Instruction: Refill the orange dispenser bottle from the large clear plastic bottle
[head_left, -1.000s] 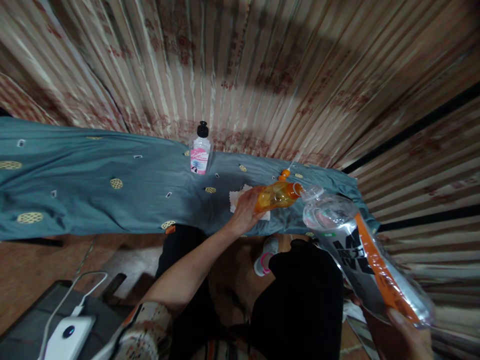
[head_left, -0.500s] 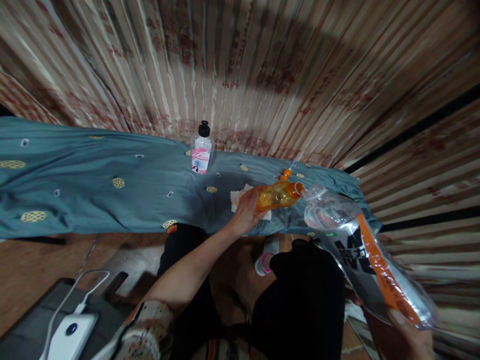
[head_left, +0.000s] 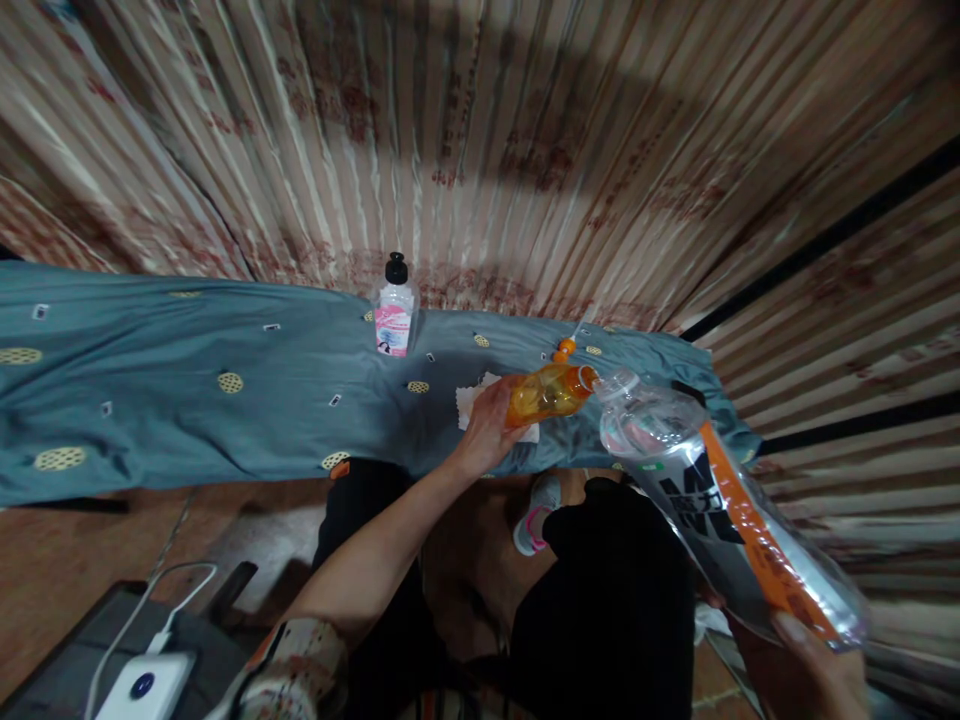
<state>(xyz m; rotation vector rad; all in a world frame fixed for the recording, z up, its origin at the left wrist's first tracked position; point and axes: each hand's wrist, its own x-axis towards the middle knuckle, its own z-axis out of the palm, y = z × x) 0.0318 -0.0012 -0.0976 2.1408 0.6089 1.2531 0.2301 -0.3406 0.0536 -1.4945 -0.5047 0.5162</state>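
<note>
My left hand (head_left: 486, 425) is wrapped round a small orange bottle (head_left: 551, 392), tipped on its side above the blue cloth (head_left: 187, 390). Its open neck meets the mouth of a large clear plastic bottle (head_left: 697, 490) with a black and orange label. That big bottle slants down to the lower right, where my right hand (head_left: 821, 670) grips its base. An orange cap or pump top (head_left: 564, 349) lies on the cloth just behind the two necks. White tissue (head_left: 472, 400) lies under my left hand.
A clear bottle with a black cap and pink label (head_left: 394, 308) stands on the cloth near the striped curtain (head_left: 480, 130). My legs in black trousers (head_left: 600, 590) are below. A white power bank with a cable (head_left: 142, 680) sits on a dark case at bottom left.
Both hands and bottles keep the same pose. The view has shifted slightly, so everything sits a little lower and to the left.
</note>
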